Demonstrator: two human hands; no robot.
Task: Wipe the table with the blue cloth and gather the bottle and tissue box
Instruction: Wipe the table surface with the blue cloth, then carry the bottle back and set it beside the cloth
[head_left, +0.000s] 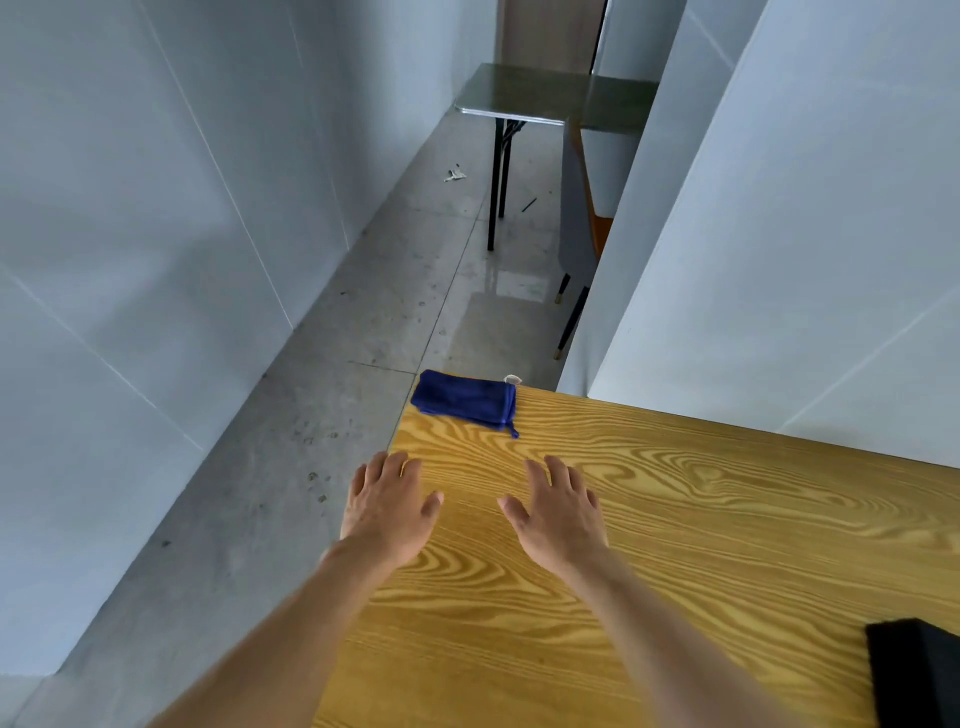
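Observation:
A folded blue cloth (465, 399) lies on the far left corner of the wooden table (727, 519), its left end hanging slightly over the edge. My left hand (387, 506) is stretched out flat, palm down, over the table's left edge, a short way in front of the cloth. My right hand (558, 512) is spread flat beside it, palm down, just short of the cloth's right end. Neither hand holds anything. No bottle or tissue box is in view.
A black object (914, 670) sits at the table's near right edge. White walls stand to the left and right. Beyond the table is grey floor, with a dark green folding table (545, 98) and a chair (579, 218) further back.

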